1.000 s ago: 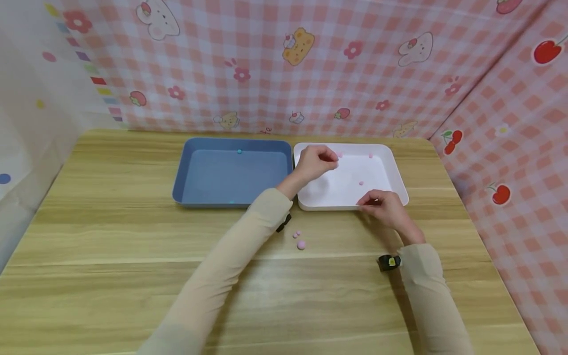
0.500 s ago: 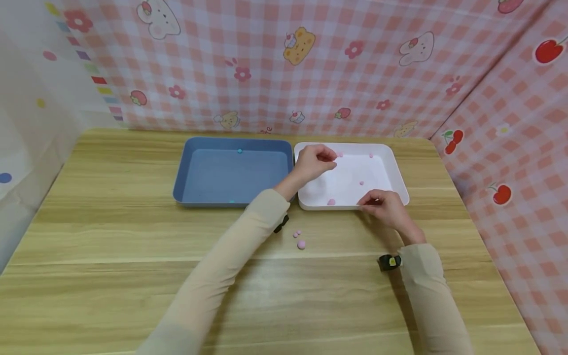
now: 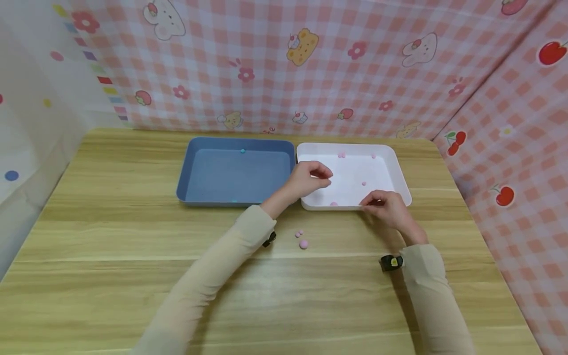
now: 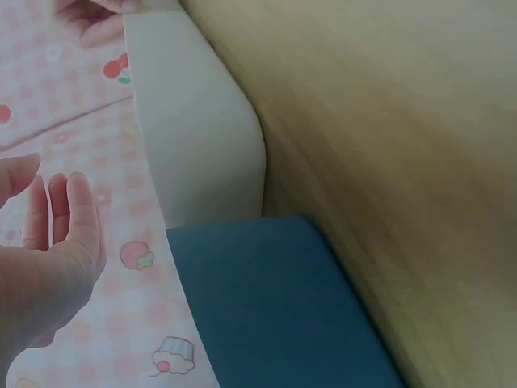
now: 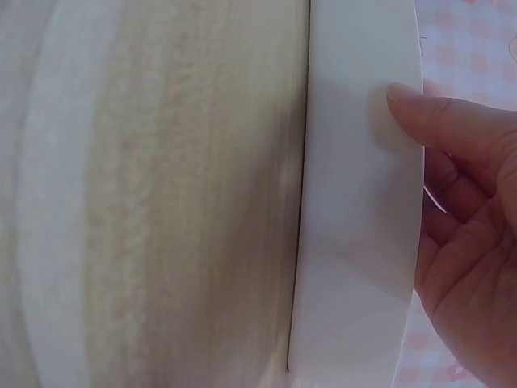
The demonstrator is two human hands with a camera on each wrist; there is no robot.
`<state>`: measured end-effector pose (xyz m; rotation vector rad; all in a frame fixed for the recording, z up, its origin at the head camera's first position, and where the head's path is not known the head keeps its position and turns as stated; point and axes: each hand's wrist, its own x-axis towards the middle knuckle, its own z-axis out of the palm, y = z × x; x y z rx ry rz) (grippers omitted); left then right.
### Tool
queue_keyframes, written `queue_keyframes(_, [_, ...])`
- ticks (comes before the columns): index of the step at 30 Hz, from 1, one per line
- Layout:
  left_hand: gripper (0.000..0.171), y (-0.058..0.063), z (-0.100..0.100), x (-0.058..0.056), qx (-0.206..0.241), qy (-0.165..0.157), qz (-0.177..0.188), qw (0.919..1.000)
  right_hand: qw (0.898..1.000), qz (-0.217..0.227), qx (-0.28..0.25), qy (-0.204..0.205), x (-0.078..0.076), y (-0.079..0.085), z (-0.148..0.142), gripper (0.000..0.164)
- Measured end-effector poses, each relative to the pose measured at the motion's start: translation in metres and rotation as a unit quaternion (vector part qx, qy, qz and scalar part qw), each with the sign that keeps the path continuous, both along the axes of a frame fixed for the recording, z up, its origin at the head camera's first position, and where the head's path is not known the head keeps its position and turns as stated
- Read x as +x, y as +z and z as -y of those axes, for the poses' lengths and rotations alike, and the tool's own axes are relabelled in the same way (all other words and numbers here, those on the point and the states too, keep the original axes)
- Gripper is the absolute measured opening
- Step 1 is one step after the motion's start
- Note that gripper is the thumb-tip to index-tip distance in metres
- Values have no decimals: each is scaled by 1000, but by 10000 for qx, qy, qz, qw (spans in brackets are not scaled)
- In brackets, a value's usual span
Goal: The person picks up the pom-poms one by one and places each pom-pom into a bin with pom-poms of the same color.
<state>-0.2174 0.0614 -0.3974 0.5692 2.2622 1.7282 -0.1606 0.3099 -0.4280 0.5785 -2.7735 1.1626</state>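
Observation:
My left hand (image 3: pixel 307 179) hovers over the left part of the white tray (image 3: pixel 355 170). Thumb and fingers stand apart in the left wrist view, with nothing seen between them. At the tray's front wall, my right hand (image 3: pixel 389 209) grips the rim, its thumb (image 5: pixel 416 113) pressed against the outside and the fingers behind the wall. Inside lie several small pink balls, among them one (image 3: pixel 364 183) near the middle and a larger one (image 3: pixel 334 203) by the front wall. Another larger pink ball (image 3: pixel 303 244) and small pink balls (image 3: pixel 299 233) rest on the table in front.
A blue-grey tray (image 3: pixel 237 177) stands directly left of the white one, with a teal bead (image 3: pixel 242 151) at its back and another (image 3: pixel 234 201) at its front. The wooden table (image 3: pixel 133 236) backs onto a pink checked cloth (image 3: pixel 266 59), which also hangs at the right.
A larger pink ball has appeared by the white tray's front wall. My left hand has drawn back toward me and slightly left, its fingers parting. The right hand keeps its hold on the rim.

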Motion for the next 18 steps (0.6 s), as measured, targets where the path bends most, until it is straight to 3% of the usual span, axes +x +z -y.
queue_keyframes(6, [15, 0, 12, 16, -69, -253, -52, 9996, 9999, -4, 104, -50, 0, 1, 0, 12])
queue_keyframes(13, [15, -7, 22, 37, -219, -826, -40, 9963, 9999, 38, 98, -69, 0, 0, 0, 11])
queue_keyframes(18, [13, -15, 26, 52, -269, -1018, 255, 9941, 9999, 37, 76, -64, 1, 0, 0, 11])
